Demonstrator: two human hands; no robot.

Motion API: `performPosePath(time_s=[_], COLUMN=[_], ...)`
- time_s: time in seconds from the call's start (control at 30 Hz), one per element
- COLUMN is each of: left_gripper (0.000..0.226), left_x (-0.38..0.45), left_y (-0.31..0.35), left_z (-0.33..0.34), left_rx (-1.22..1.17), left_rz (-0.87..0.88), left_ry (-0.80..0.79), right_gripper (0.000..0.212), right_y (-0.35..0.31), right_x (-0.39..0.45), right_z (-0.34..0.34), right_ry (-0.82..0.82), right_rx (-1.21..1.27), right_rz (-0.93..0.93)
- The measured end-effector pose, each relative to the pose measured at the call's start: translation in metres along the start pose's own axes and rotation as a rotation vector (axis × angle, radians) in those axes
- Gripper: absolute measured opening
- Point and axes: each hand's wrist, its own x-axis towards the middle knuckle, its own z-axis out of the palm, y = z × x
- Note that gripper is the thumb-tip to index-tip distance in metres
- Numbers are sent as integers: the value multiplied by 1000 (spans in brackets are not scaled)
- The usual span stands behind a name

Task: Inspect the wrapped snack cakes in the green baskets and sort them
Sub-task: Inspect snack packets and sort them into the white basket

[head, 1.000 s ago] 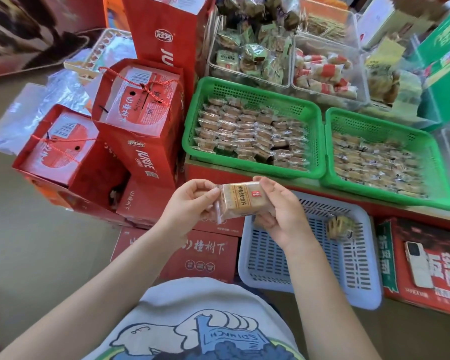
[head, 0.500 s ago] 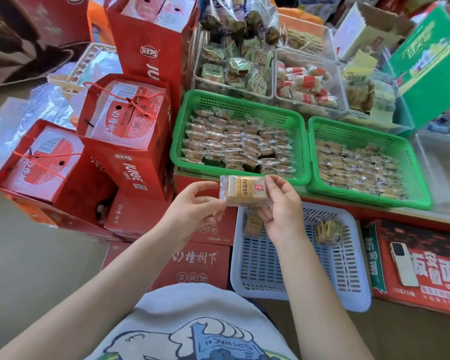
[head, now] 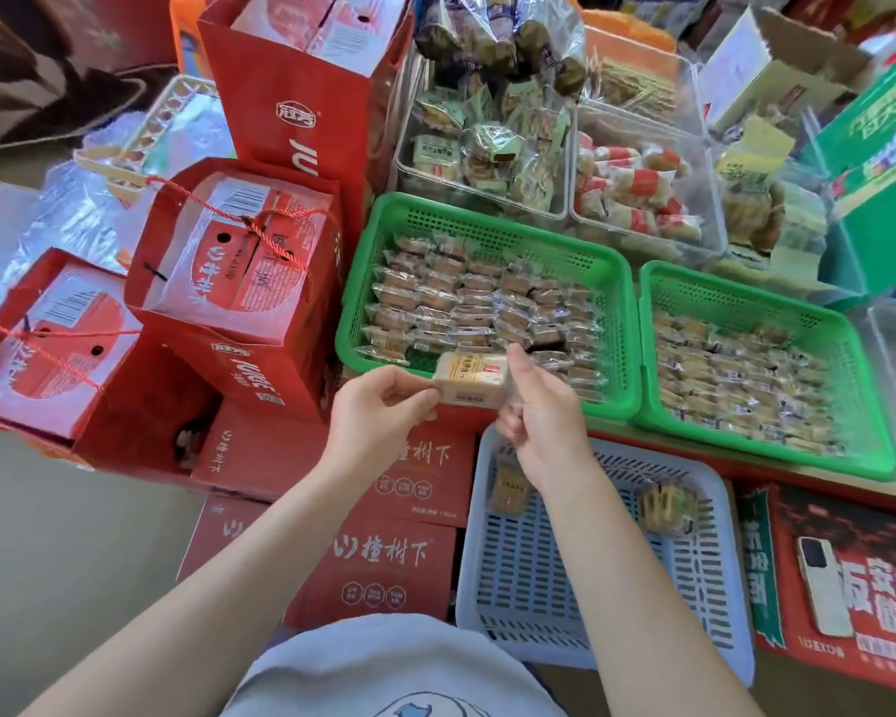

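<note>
A wrapped snack cake (head: 471, 379) is held up between both hands, over the near edge of the left green basket (head: 623, 323). My left hand (head: 378, 410) pinches its left end and my right hand (head: 541, 408) pinches its right end. The left green basket holds several rows of wrapped cakes. Beside it, the right green basket (head: 872, 442) is also full of wrapped cakes. Below them a pale blue basket (head: 513, 571) holds one wrapped cake (head: 509, 488) and a second wrapped snack (head: 665, 504).
Red gift boxes (head: 234, 282) are stacked at the left and in front. Clear bins of other snacks (head: 487, 152) stand behind the green baskets. A phone (head: 823, 587) lies on a red carton at the right. A green carton (head: 880, 163) stands at the far right.
Both hands have lifted the cake up and forward toward the left green basket, turning its label upward. A cake lying in the blue basket has come into view beneath the right hand.
</note>
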Motion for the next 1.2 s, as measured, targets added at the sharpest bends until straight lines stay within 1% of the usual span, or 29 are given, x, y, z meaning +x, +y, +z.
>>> performPosePath(time_s=[0.07,0.1,0.17,0.2,0.23,0.27,0.33,0.4,0.43,0.47,0.53,0.6,0.63,0.7,0.77,0.83,0.87,0.9,1.0,1.03,1.13,1.2], left_gripper=[8,10,13,16,23,31,50,61,64,66,64,60,59,60,65,69,69,68,60,59,59,60], left_x=[16,24,40,49,57,65,80,90,91,92,93,94,95,98,100,104,107,110,118,119,118,118], left_y=[-5,-9,-19,-25,-31,-38,-53,-69,-76,-82,-91,-95,-95,-94,-89,-85,-82,-79,-74,-73,-71,-69], left_z=[1,1,0,-2,-4,-7,-11,-13,-14,-14,-14,-13,-13,-13,-12,-10,-8,-6,-1,-1,0,0], left_rx=[-26,-41,-10,75,220,405,799,1056,1117,1133,1115,1112,1110,1106,1114,1136,1145,1153,1179,1191,1211,1218], left_rz=[-12,-20,6,56,119,175,228,253,279,317,396,431,436,425,385,367,369,369,316,296,268,260], left_ry=[13,8,-12,-24,-47,-91,-220,-319,-327,-309,-265,-238,-234,-242,-284,-346,-376,-399,-435,-441,-447,-447], right_gripper=[37,34,24,21,22,26,32,29,29,29,27,19,16,24,29,30,28,25,16,16,11,11], right_y=[-1,-2,-2,-2,-2,-2,-3,-5,-4,-2,5,16,21,26,27,24,21,18,15,16,26,34], right_x=[12,19,33,42,51,60,76,89,95,101,112,122,126,133,139,145,147,151,161,163,168,168], right_z=[6,8,10,10,10,11,12,17,21,24,31,36,37,38,39,40,42,44,51,53,60,62], right_ry=[-37,-66,-118,-124,-109,-72,6,-19,-62,-110,-223,-333,-371,-427,-473,-515,-509,-470,-253,-221,-253,-240], right_rx=[-128,-148,-93,-79,-132,-257,-596,-853,-948,-1054,-1284,-1427,-1462,-1509,-1526,-1524,-1509,-1481,-1434,-1448,-1563,-1614], right_rz=[82,133,181,159,105,25,-161,-306,-357,-396,-466,-481,-467,-427,-370,-321,-315,-337,-505,-544,-569,-579])
